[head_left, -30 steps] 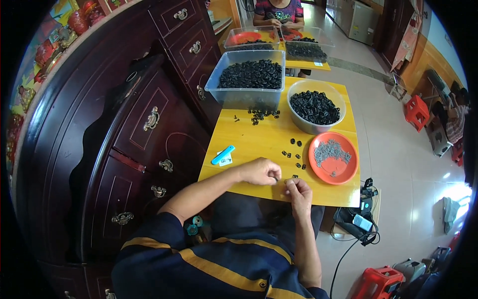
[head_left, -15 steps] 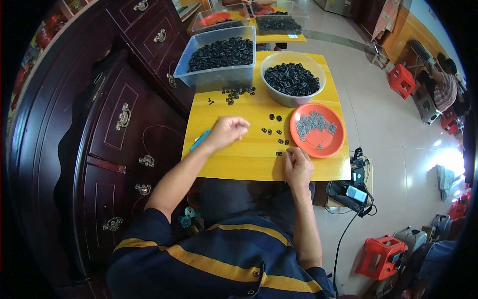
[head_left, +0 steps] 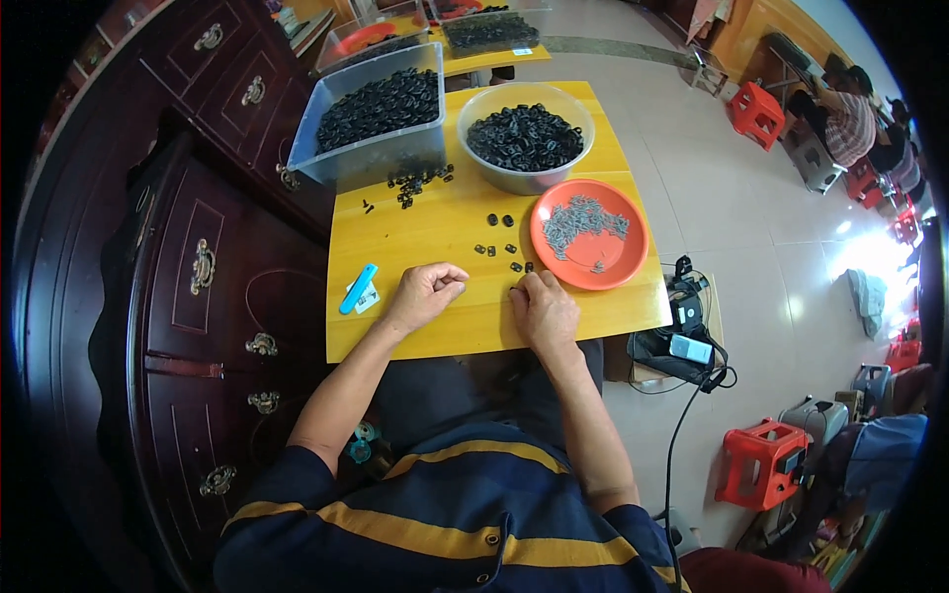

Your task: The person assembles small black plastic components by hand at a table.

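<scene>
My left hand [head_left: 425, 298] is at the near part of the yellow table [head_left: 415, 242], fingers curled and thumb close to the fingertips. Whatever may be between them is too small to make out. To its right, my right hand [head_left: 547, 308] rests with closed fingers pointing down at the tabletop; its fingertips are hidden. Just beyond it lie several small black oval pieces [head_left: 515, 266] in loose pairs. An orange-red plate [head_left: 600, 269] with many small grey pins [head_left: 583, 219] sits to the right of them. Left of my left hand is a light-blue handled tool [head_left: 359, 289] on a small white packet [head_left: 368, 297].
A clear bin [head_left: 390, 163] and a round translucent tub [head_left: 524, 181], both full of black pieces, stand at the far side. Loose black pieces [head_left: 407, 186] lie before the bin. Dark wooden cabinets [head_left: 178, 287] flank the left; a cabled device [head_left: 689, 348] sits off the table's right side.
My left hand has come nearer and toward my right hand, uncovering the blue tool. The nearest black piece, beside my right hand before, no longer shows. The whole view has shifted.
</scene>
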A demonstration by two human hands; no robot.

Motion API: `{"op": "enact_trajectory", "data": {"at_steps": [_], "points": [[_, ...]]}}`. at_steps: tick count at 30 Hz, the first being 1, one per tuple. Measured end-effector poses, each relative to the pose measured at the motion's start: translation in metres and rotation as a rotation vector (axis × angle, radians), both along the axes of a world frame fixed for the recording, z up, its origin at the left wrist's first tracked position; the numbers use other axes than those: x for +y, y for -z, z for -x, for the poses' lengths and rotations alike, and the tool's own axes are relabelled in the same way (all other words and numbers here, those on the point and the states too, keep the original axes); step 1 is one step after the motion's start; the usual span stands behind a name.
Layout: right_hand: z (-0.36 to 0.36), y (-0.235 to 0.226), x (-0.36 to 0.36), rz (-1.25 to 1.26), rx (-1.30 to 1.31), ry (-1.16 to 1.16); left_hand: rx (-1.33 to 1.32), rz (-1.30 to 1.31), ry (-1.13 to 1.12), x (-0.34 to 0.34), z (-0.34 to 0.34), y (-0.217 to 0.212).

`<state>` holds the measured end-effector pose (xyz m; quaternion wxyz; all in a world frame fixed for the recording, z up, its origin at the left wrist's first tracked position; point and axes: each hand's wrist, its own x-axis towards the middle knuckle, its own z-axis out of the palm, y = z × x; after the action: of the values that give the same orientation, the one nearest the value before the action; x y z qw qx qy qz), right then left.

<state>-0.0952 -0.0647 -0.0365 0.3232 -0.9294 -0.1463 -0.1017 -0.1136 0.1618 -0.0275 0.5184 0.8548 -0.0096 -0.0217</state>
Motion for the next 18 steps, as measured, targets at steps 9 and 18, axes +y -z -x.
{"op": "enact_trajectory", "data": {"at_steps": [9,18], "points": [[0.024,0.005,-0.016,-0.548,0.180,-0.149,-0.350,-0.164,0.219,-0.089,-0.061,-0.048],[0.019,0.002,-0.019,-0.667,0.171,-0.186,-0.532,-0.513,0.496,-0.167,-0.131,-0.032]]}}
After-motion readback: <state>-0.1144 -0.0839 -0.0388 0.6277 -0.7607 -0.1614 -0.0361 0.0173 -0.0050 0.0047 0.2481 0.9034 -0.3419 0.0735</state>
